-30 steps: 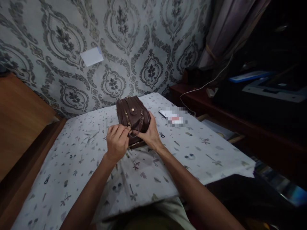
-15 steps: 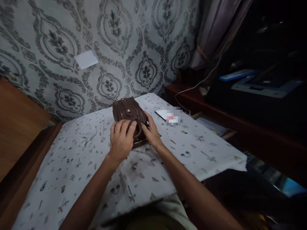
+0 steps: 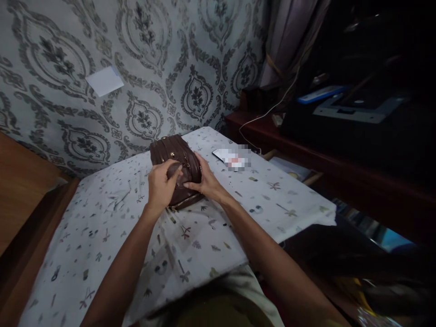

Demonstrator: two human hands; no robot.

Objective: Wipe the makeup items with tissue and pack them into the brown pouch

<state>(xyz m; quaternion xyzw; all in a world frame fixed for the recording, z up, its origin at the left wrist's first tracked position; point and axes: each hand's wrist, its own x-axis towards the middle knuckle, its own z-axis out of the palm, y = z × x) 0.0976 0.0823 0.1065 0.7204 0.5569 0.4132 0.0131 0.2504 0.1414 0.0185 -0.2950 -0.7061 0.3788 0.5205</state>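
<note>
A brown bag (image 3: 170,147) with gold-coloured studs and zips lies on the cloth-covered table (image 3: 112,227). At its near left part, my left hand (image 3: 161,184) has thumb and fingers pinched on the bag's strap. My right hand (image 3: 206,181) grips the bag's right side, its thumb over the near face and its fingers along the far side. A zip runs along the bag's near lower edge. Parts of the strap are hidden by my left hand.
A phone (image 3: 228,159) lies right of the bag. Beyond it are an open drawer (image 3: 289,168) with papers, a white cable (image 3: 269,111) and a dark red desk (image 3: 252,129). Patterned wall behind; wooden panel (image 3: 27,181) at left.
My left hand has closed from spread fingers into a pinch on the strap, which has shifted. My right thumb has moved onto the near face. The view has turned slightly right.
</note>
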